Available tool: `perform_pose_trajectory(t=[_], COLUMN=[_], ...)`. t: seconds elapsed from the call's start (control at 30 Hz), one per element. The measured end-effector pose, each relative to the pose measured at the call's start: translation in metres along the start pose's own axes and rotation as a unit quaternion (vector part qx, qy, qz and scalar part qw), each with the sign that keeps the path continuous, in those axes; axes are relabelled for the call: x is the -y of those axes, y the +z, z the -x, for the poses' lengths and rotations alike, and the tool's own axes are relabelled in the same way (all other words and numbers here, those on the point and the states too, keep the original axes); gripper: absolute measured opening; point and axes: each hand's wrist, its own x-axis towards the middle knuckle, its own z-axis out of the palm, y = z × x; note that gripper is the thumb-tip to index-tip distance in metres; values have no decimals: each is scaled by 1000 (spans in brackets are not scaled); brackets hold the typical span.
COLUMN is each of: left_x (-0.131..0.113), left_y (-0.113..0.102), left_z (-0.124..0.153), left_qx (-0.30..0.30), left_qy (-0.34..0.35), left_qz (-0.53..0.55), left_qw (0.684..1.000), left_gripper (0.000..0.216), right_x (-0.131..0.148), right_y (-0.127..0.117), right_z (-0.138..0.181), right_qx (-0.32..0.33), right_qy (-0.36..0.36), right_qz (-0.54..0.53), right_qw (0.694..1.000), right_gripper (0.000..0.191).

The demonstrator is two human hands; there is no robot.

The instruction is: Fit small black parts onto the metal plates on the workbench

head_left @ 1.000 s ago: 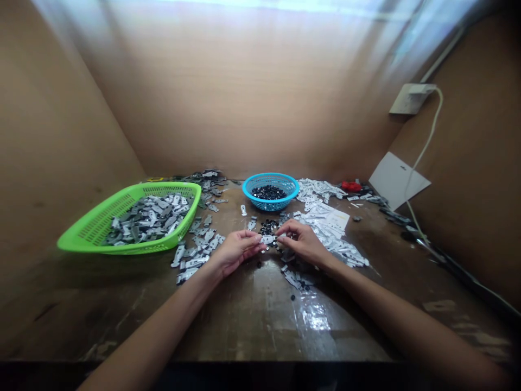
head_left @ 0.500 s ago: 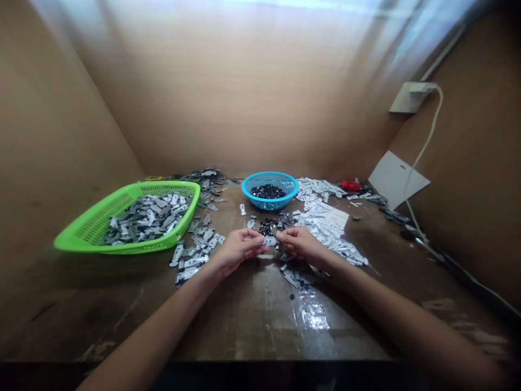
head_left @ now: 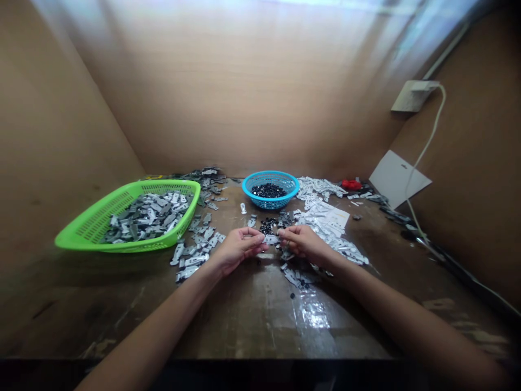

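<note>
left hand (head_left: pixel 238 247) and right hand (head_left: pixel 303 243) each pinch an end of one small flat silver metal piece (head_left: pixel 270 239), held just above the middle of the worn, glossy dark table (head_left: pixel 252 315). plain brown board walls (head_left: pixel 260 108) close in the far side, left and right.

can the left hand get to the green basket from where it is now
Probably yes: the green basket sits open-topped to the left of the left hand, with only loose metal pieces lying flat on the table between them.
</note>
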Motion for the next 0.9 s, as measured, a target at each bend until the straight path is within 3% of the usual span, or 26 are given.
perform_pose_trajectory(t=[0.37,0.5,0.6,0.67,0.77,0.9], left_x=[-4,-3,-2,-2,-4,-6], left_y=[0,-3,-4,-3,1,6], left_z=[0,0,0,1,3,6], left_qx=[-18,1,5,0,-3,5], left_qy=[-29,-68,-88,-96,-106,-121], left_qz=[-37,-80,-99,-110,-126,-150], left_qw=[999,994,991,989,986,981], left_gripper=[33,35,34,34,33,31], right_x=[-2,-3,-2,1,2,-1], right_y=[-3,-3,-8,-16,-28,-33], right_z=[-3,-3,-4,-6,-12,-23], right_qx=[0,1,-21,-79,-162,-154], right_qy=[6,13,-13,-75,-172,-222], right_qz=[-30,5,101,209,352,470], right_qw=[1000,1000,995,972,906,840], right_gripper=[34,35,36,32,20,15])
